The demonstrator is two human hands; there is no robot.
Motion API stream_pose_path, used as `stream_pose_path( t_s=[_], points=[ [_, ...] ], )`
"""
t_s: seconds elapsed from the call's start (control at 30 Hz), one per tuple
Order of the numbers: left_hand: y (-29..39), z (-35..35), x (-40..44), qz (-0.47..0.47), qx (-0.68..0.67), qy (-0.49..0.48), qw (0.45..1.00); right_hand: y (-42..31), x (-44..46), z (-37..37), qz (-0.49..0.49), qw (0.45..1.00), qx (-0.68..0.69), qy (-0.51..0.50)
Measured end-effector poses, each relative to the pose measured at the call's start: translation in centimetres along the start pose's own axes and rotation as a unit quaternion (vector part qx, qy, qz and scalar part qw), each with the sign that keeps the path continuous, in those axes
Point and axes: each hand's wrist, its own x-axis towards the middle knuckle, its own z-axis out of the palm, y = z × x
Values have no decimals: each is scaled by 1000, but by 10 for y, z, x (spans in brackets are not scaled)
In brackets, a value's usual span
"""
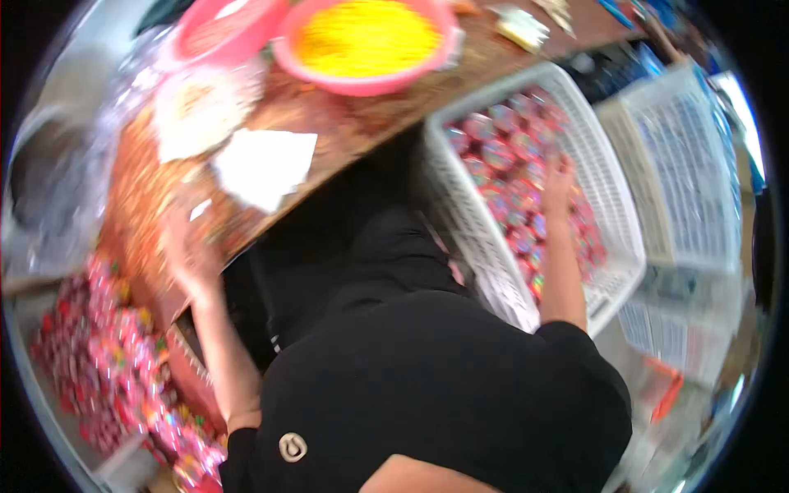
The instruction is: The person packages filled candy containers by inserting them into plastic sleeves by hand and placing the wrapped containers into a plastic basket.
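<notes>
My right hand [559, 177] reaches into a white slatted basket [612, 193] at the right, among many shiny red and pink round pieces [501, 156]. Its fingertips are blurred against these pieces, and whether it holds one cannot be made out. My left hand [191, 251] is over the wooden table [333, 123] at the left, its fingers blurred and apart. A small white piece [200, 210] lies near its fingertips. White sheets [263, 167] lie on the table beyond this hand.
A pink bowl [362, 85] of yellow pieces and another pink bowl [226, 31] stand at the table's far side. Shiny pink packages [123, 353] fill a bin at lower left. Stacked white baskets [686, 164] stand at the right.
</notes>
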Motion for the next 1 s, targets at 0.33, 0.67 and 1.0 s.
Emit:
stream_pose_path(
  t_s=[0.33,0.67,1.0],
  points=[
    [6,102,-52,394,659,-135,627,-266,-128,177,-19,715,476,-512],
    [27,76,-63,-94,29,-39,994,-314,-149,183,-85,721,264,-636],
    [96,-62,-32,251,746,93,610,-302,-139,201,-112,740,276,-603]
  ],
)
